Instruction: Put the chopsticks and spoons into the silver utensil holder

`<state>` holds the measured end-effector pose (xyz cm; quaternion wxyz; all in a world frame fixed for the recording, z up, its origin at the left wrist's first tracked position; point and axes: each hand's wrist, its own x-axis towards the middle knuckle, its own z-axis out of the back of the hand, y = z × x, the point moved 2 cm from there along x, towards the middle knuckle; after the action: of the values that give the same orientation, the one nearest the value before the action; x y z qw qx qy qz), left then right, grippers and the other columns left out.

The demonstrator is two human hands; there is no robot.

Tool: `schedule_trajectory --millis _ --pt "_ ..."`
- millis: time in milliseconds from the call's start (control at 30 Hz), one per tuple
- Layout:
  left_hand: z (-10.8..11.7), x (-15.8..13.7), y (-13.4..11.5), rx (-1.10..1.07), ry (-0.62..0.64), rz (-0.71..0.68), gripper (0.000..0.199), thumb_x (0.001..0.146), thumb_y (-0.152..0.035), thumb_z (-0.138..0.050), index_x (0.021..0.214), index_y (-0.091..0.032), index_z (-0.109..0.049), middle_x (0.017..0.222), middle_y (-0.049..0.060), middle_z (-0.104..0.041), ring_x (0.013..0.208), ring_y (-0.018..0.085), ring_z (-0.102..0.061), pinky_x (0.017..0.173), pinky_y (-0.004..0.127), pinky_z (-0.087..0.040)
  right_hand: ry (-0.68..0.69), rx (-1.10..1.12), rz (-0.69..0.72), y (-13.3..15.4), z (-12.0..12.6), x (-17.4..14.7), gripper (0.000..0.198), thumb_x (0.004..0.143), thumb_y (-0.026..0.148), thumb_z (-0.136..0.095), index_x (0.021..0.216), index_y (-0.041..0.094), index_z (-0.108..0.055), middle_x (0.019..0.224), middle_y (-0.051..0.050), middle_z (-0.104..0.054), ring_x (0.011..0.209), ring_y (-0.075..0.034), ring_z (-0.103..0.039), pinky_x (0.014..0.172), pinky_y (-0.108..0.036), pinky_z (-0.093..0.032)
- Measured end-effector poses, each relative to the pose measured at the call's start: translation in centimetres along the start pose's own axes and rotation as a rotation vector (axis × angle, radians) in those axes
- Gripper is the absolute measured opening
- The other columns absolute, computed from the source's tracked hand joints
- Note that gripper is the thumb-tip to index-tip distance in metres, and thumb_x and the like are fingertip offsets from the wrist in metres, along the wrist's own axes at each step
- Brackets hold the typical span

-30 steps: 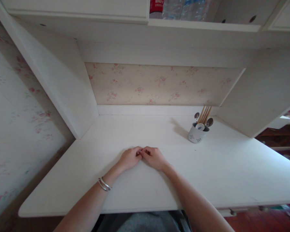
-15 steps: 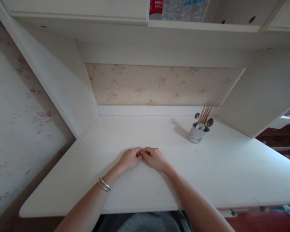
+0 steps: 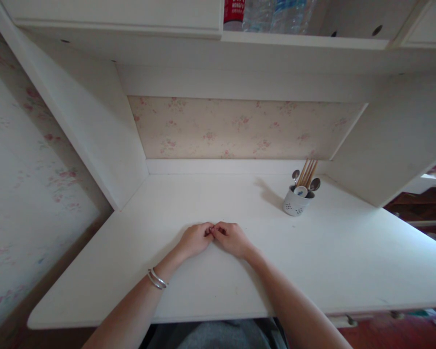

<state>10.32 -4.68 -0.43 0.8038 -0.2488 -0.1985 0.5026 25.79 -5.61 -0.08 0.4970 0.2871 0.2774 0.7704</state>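
My left hand (image 3: 196, 238) and my right hand (image 3: 232, 239) rest on the white desk (image 3: 189, 194), meeting at their fingertips. Both have curled, closed fingers, and no object shows in either. Two silver bangles (image 3: 157, 278) circle my left wrist. Beyond my right hand, to the right, stands a white utensil holder (image 3: 294, 203) with small holes in its side. It holds several wooden chopsticks (image 3: 307, 173), metal spoons (image 3: 315, 184) and a white spoon (image 3: 301, 191) with a blue mark. Neither hand touches the holder.
Side panels flank the desk at left (image 3: 83, 121) and right (image 3: 388, 131). Overhead, a shelf (image 3: 305, 41) carries a bottle with a red label (image 3: 234, 12) and clear plastic bottles (image 3: 272, 17). Flowered wallpaper (image 3: 221, 126) covers the back. The desk's front edge (image 3: 210, 319) lies close to my body.
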Motion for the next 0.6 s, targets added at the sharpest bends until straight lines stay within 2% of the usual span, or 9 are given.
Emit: schedule_trajectory --millis 600 --pt "0.34 -0.16 -0.53 0.023 0.001 0.014 0.021 0.082 -0.022 -0.047 0.094 -0.023 -0.064 0.086 0.001 -0.069 0.077 0.014 -0.060 0.066 0.022 -0.038 0.009 -0.023 -0.006 0.48 0.22 -0.09 0.026 0.089 0.031 -0.045 0.087 0.022 -0.070 0.080 0.000 -0.070 0.069 -0.012 -0.059 0.061 -0.022 -0.037"
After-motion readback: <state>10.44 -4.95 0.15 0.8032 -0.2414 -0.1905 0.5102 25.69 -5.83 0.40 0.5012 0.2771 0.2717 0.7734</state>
